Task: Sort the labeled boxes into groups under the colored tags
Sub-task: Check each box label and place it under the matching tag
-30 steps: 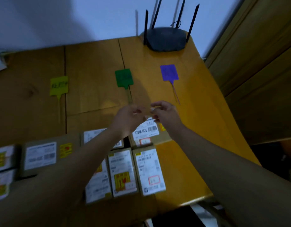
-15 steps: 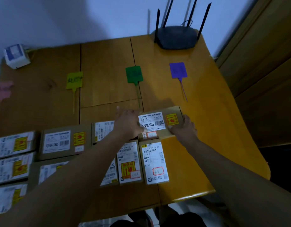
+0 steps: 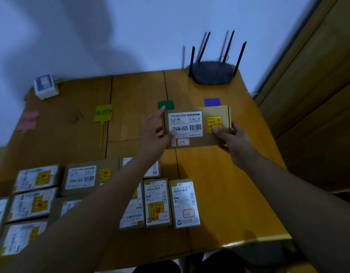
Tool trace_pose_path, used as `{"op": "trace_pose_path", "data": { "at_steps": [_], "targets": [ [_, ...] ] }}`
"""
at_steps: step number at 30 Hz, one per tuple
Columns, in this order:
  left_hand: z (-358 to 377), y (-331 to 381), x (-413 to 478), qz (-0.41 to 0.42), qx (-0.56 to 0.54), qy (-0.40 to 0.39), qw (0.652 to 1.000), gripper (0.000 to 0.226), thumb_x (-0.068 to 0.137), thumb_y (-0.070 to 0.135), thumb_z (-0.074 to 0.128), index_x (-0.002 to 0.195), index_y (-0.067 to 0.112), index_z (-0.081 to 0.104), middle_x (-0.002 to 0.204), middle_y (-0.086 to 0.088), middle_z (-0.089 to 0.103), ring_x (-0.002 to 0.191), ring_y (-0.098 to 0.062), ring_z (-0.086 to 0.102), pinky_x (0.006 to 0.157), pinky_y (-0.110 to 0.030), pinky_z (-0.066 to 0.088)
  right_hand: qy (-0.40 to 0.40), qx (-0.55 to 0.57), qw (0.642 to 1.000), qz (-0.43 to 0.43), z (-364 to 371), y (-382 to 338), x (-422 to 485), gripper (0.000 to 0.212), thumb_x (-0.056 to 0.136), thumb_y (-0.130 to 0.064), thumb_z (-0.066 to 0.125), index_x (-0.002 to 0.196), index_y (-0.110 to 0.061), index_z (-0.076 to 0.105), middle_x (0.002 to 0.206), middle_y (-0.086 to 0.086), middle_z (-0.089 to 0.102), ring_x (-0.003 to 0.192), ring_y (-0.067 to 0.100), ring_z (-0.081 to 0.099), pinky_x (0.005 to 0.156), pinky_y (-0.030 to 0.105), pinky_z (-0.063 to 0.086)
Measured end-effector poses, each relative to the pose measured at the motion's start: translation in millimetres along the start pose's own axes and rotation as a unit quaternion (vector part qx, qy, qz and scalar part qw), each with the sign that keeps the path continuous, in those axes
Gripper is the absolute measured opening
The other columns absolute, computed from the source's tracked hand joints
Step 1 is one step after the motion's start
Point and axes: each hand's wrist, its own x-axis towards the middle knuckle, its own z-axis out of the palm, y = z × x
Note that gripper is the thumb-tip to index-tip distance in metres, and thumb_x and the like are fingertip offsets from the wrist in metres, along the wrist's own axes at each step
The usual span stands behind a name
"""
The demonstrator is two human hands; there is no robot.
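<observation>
A brown cardboard box (image 3: 197, 126) with a white "12V4A-5525" label and a yellow sticker is held above the table by both hands. My left hand (image 3: 153, 134) grips its left edge, fingers spread. My right hand (image 3: 232, 138) grips its right side, thumb on the yellow sticker. The box partly covers the green tag (image 3: 164, 104) and the purple tag (image 3: 212, 102). A yellow tag (image 3: 103, 115) lies further left, and a pink tag (image 3: 27, 121) sits at the table's left edge. Several labeled boxes (image 3: 81, 178) lie in rows at the near left.
A black router (image 3: 212, 74) with several antennas stands at the back right of the wooden table (image 3: 219, 184). A small white and blue box (image 3: 45, 89) sits at the back left corner. A wooden cabinet (image 3: 318, 95) rises on the right.
Both hands took hold of the box from the near rows and lifted it forward, toward the green and purple tags. The camera view tilted up.
</observation>
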Motion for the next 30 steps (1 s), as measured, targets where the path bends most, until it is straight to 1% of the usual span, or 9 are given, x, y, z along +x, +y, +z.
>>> {"op": "trace_pose_path", "data": {
  "at_steps": [3,8,12,17,19,21,23,26,30],
  "targets": [
    [-17.7,37.2,-7.6,-0.018,-0.094,0.052,0.994,0.078,0.094,0.011,0.072,0.158,0.037,0.034,0.151,0.005,0.053,0.122,-0.015,0.065,0.079,-0.030,0.064,-0.037,0.000,0.999,-0.035,6.5,-34.8,-15.9,0.053,0.093,-0.022,0.080,0.142,-0.020,0.061,0.130,0.005,0.073,0.116,0.022,0.070,0.073,0.026,0.057],
    [-46.8,78.3,-11.7,0.028,-0.094,0.064,0.993,0.051,0.097,0.015,0.069,0.145,0.026,0.056,0.137,0.010,0.067,0.122,-0.008,0.067,0.079,-0.022,0.061,-0.066,0.020,0.995,-0.065,21.7,-67.1,-38.8,0.045,0.092,-0.023,0.081,0.134,-0.024,0.066,0.123,0.001,0.076,0.114,0.022,0.072,0.066,0.021,0.061],
    [-58.5,89.6,-12.1,0.034,-0.077,0.074,0.994,0.048,0.098,0.016,0.069,0.144,0.023,0.058,0.132,0.010,0.069,0.118,-0.004,0.068,0.079,-0.023,0.062,-0.068,0.006,0.995,-0.073,28.2,-76.0,-48.4,0.044,0.092,-0.027,0.081,0.134,-0.024,0.066,0.128,0.003,0.074,0.118,0.025,0.070,0.075,0.029,0.061],
    [-45.0,88.2,-10.6,-0.016,-0.068,0.163,0.984,0.034,0.093,0.027,0.075,0.126,0.024,0.065,0.120,0.008,0.068,0.102,-0.009,0.072,0.065,-0.018,0.060,-0.031,-0.014,0.998,-0.059,26.3,-75.8,-49.0,0.061,0.085,-0.037,0.086,0.137,-0.028,0.056,0.128,0.001,0.068,0.114,0.023,0.069,0.085,0.040,0.063],
    [-28.3,83.0,-8.6,-0.055,-0.087,0.194,0.976,0.035,0.093,0.030,0.075,0.125,0.020,0.066,0.115,0.005,0.070,0.096,-0.009,0.072,0.062,-0.016,0.058,-0.003,-0.028,0.999,-0.045,19.9,-72.1,-43.5,0.071,0.080,-0.042,0.089,0.136,-0.031,0.047,0.126,0.001,0.064,0.109,0.020,0.068,0.083,0.042,0.064],
    [-5.4,76.2,-5.6,-0.086,-0.100,0.202,0.971,0.035,0.095,0.029,0.073,0.127,0.018,0.066,0.110,0.007,0.070,0.091,-0.006,0.071,0.059,-0.013,0.056,0.026,-0.053,0.998,-0.036,8.0,-66.4,-35.1,0.070,0.080,-0.047,0.088,0.133,-0.030,0.045,0.124,0.002,0.062,0.105,0.018,0.067,0.078,0.038,0.064],
    [21.1,70.6,-3.3,-0.113,-0.103,0.183,0.971,0.033,0.097,0.027,0.069,0.129,0.021,0.065,0.110,0.007,0.070,0.090,-0.005,0.071,0.061,-0.015,0.058,0.056,-0.064,0.996,-0.030,-9.5,-59.1,-24.9,0.066,0.081,-0.049,0.086,0.130,-0.030,0.045,0.117,0.000,0.060,0.100,0.016,0.067,0.073,0.035,0.063],
    [68.1,62.4,4.5,-0.140,-0.093,0.118,0.979,0.035,0.100,0.022,0.064,0.135,0.021,0.062,0.118,0.001,0.071,0.099,-0.014,0.073,0.079,-0.033,0.064,0.117,-0.103,0.988,-0.013,-47.3,-49.3,-2.1,0.068,0.084,-0.049,0.084,0.137,-0.026,0.049,0.113,-0.003,0.058,0.097,0.019,0.065,0.070,0.037,0.062],
    [137.7,53.7,25.0,-0.178,-0.095,0.037,0.979,0.039,0.099,0.017,0.064,0.137,0.017,0.061,0.113,0.004,0.072,0.097,-0.010,0.072,0.076,-0.029,0.061,0.182,-0.214,0.960,0.015,-111.2,-36.1,38.1,0.077,0.086,-0.053,0.080,0.149,-0.020,0.053,0.136,0.008,0.063,0.116,0.032,0.066,0.092,0.055,0.062]
  ]
}}
